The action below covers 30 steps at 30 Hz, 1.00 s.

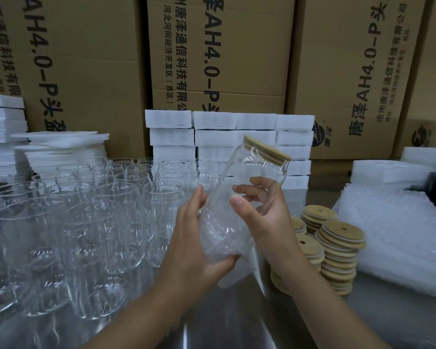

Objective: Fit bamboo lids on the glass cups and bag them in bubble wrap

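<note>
A clear glass cup (252,170) with a bamboo lid (267,147) on its mouth is held tilted, lid up and to the right, in the middle of the view. Its lower half sits inside a bubble wrap bag (222,238). My left hand (199,235) grips the bag from below and from the left side. My right hand (259,212) pinches the bag's upper edge against the glass with thumb and fingers. Stacks of bamboo lids (337,250) with a small hole each stand to the right of my hands.
Several empty glass cups (86,222) crowd the steel table (237,323) on the left. A pile of bubble wrap bags (400,235) lies at the right. White foam blocks (232,137) are stacked behind, in front of tall cardboard boxes (222,51).
</note>
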### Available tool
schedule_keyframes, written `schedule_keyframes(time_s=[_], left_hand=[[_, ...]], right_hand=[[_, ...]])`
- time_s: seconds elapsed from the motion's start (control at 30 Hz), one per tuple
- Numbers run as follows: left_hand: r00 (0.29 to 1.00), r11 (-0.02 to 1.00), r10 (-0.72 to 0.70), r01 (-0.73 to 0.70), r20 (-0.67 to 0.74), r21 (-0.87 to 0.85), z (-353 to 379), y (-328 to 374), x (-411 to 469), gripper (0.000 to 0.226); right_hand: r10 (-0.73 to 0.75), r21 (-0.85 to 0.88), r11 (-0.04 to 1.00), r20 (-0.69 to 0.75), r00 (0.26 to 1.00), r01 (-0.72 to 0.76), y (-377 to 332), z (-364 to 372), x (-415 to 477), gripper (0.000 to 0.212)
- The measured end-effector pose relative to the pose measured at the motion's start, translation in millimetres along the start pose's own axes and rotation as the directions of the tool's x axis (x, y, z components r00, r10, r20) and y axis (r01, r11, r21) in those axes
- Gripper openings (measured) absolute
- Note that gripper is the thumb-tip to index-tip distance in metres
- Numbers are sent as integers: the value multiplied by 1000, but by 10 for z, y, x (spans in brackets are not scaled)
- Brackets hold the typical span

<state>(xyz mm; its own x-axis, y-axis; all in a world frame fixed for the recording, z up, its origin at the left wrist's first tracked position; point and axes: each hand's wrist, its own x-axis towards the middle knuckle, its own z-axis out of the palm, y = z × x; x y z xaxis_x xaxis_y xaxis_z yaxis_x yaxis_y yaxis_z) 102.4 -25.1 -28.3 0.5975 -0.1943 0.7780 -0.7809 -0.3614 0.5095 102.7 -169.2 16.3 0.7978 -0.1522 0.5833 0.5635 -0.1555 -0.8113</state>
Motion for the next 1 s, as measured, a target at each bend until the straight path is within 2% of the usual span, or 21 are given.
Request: schedule_keyframes(time_s=[0.1, 0.2, 0.37, 0.47, 0.6, 0.73, 0.83, 0.93, 1.0], left_hand=[[993, 990, -119, 119, 6, -74, -13, -31, -12, 119], [984, 975, -178, 177, 7, -137, 4, -52, -28, 122], [980, 959, -193, 178, -46, -221, 10, -36, -24, 115], [974, 954, -208, 183, -86, -236, -8, -30, -11, 116], [962, 930, -245, 199, -119, -308, -25, -10, 8, 113], [958, 910, -235, 159, -163, -382, -28, 27, 14, 108], [951, 892, -239, 135, -197, -431, -43, 51, 18, 109], [937, 876, -246, 104, -250, -471, -85, 71, 45, 93], [927, 867, -255, 93, -275, -490, -114, 80, 70, 81]], right_hand=[[-14, -46, 999, 23, 1000, 15, 2, 7, -19, 73], [-16, -74, 997, 42, 999, 19, 13, 6, -36, 73], [-5, -199, 980, 112, 994, 28, -7, 1, -58, 62], [10, -174, 985, 191, 982, 23, -10, 2, -73, 63], [28, -128, 992, 279, 960, 8, -10, -6, -56, 76], [36, -95, 995, 375, 926, 0, -39, -28, -30, 70], [45, -80, 997, 455, 889, -10, -57, -45, -47, 83], [71, -60, 997, 520, 851, -47, -35, -44, -50, 107], [87, -46, 996, 568, 819, -73, 1, -54, -35, 105]])
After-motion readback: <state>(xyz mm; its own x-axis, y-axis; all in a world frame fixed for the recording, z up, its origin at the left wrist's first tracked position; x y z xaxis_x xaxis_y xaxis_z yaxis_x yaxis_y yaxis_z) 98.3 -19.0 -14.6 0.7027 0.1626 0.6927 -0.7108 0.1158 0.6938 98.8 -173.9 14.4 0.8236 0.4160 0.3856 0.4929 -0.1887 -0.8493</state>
